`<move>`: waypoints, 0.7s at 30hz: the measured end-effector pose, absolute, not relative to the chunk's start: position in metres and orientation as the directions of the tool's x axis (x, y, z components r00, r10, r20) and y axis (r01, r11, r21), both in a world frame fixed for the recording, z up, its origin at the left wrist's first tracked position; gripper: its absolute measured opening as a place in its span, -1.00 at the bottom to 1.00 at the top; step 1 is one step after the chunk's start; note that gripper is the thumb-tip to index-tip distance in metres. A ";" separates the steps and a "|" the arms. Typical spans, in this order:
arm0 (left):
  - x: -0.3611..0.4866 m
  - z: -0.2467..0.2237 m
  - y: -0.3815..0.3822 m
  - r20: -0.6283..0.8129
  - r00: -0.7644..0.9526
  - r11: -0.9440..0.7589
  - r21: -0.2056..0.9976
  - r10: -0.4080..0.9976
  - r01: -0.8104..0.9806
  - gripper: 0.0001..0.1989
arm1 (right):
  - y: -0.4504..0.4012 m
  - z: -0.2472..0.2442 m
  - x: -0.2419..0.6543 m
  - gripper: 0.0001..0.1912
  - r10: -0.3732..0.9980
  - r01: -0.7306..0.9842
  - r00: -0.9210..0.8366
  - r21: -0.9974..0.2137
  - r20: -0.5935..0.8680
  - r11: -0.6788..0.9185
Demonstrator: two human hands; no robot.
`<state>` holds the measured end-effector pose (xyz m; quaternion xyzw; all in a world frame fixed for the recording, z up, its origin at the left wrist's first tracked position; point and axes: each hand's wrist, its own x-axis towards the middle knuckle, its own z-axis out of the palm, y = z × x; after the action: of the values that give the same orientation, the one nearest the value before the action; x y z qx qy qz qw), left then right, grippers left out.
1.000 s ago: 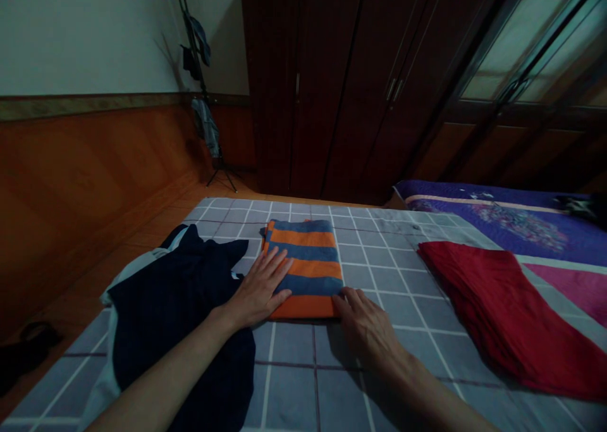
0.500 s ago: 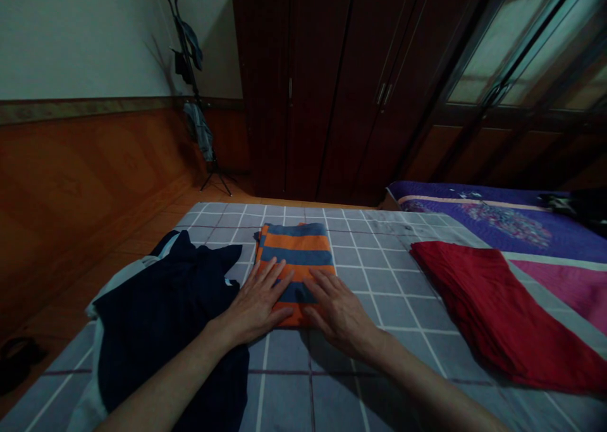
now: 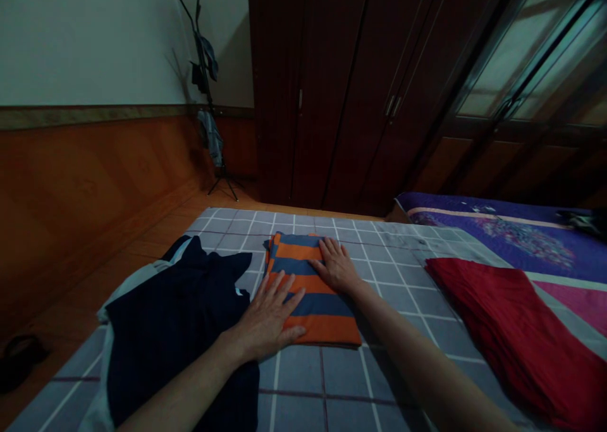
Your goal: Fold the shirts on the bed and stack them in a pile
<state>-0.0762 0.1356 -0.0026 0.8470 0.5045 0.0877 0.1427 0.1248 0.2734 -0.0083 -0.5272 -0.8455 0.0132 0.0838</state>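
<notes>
A folded cloth with orange and blue-grey stripes lies flat on a grey checked surface. My left hand rests with spread fingers on its lower left part. Farther up, my right hand lies on the cloth's upper right edge, fingers extended and slightly apart. Neither hand grips anything. Dark navy clothing is heaped to the left, partly under my left forearm.
Folded red cloth lies on the right. Beyond it is a purple patterned bed cover. A dark wardrobe and a coat stand stand behind. A dark object is on the floor at left.
My right hand has moved up along the striped cloth to its upper right edge, uncovering the lower right part. My left hand stays on the left side. The view has shifted slightly.
</notes>
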 end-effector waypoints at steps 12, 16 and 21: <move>-0.076 -0.007 0.143 -0.021 0.271 -0.245 0.360 0.962 0.900 0.04 | 0.264 0.001 0.065 -0.44 0.737 0.726 -0.651 -0.131 0.184 0.675; -0.074 -0.010 0.143 -0.044 0.264 -0.232 0.354 0.963 0.906 0.04 | 0.273 -0.004 0.043 -0.43 0.614 0.600 -0.773 -0.134 0.159 0.789; -0.072 -0.007 0.140 -0.038 0.270 -0.244 0.319 0.962 0.916 0.01 | 0.306 -0.003 0.042 -0.41 0.667 0.660 -0.722 -0.107 0.184 0.744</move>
<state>-0.0724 0.1405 -0.0070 0.7844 0.5985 0.0828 0.1405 0.0424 0.3057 -0.0034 -0.3574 -0.9278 0.0168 0.1058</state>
